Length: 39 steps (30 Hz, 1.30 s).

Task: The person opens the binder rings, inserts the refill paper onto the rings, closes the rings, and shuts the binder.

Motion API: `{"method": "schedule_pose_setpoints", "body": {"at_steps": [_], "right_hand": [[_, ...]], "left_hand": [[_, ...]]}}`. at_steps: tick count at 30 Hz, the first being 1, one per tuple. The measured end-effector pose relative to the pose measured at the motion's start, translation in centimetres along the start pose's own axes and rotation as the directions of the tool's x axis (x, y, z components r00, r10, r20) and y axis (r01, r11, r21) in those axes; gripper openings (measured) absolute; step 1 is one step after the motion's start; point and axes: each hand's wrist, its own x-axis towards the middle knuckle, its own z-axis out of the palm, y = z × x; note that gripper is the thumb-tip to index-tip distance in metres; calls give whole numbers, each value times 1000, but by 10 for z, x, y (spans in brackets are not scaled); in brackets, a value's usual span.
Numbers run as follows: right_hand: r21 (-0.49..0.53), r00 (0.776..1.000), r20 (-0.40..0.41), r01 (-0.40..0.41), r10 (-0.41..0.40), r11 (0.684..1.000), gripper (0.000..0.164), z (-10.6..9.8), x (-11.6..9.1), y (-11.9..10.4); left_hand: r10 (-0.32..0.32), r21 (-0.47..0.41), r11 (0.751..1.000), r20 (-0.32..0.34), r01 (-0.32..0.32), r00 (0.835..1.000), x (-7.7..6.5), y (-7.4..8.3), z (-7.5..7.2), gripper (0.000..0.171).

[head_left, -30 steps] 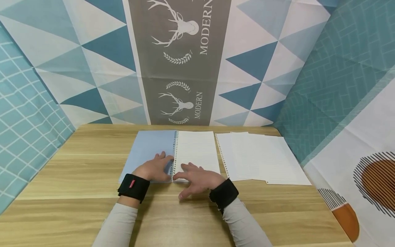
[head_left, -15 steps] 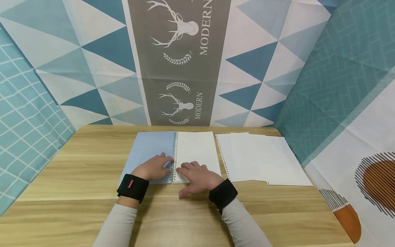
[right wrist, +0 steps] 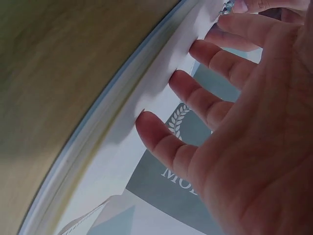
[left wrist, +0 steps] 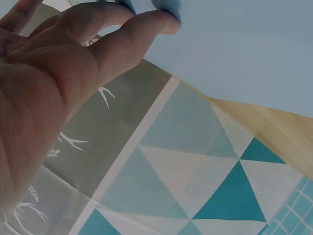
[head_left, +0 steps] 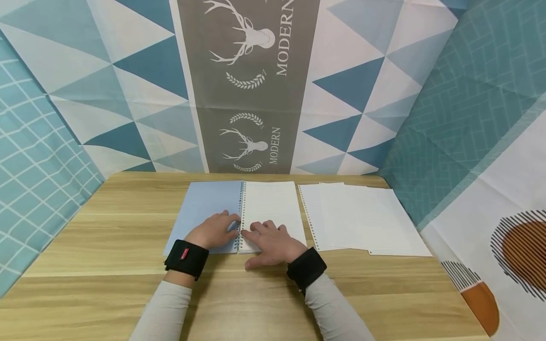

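Observation:
An open spiral notebook [head_left: 273, 203] lies on the table, its blue cover [head_left: 211, 199] to the left and lined white pages to the right. My left hand [head_left: 213, 230] lies over the lower part of the cover, index finger and thumb reaching to the ring binding [head_left: 241, 203]. In the left wrist view, fingertips [left wrist: 168, 22] rest on the blue cover. My right hand [head_left: 275, 244] spreads its fingers on the lower part of the lined page, index finger beside the rings and thumb below the notebook's edge. The right wrist view shows fingertips [right wrist: 151, 127] on the page near its edge.
Loose lined sheets [head_left: 362, 215] with punched holes overlap to the right of the notebook. A wooden table [head_left: 106, 227] carries everything, with patterned cloth [head_left: 247, 94] standing behind it and at the sides.
My right index finger drew back a little from the rings, then edged left toward them again. The right hand shifted slightly; the left hand barely moved. The notebook and sheets stay in place.

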Motion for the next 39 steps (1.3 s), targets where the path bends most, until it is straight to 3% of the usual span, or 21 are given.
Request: {"method": "schedule_pose_setpoints", "body": {"at_steps": [28,39], "right_hand": [[22,1000,7,-12,12,1000,85,-5,-3,-3],[-44,1000,-4,-15,15,999,90,-2,-2,-8]], "left_hand": [[-108,81,991,48,104,993,0,11,4,39],[-65,33,997,40,64,997,-2,6,1,36]]}}
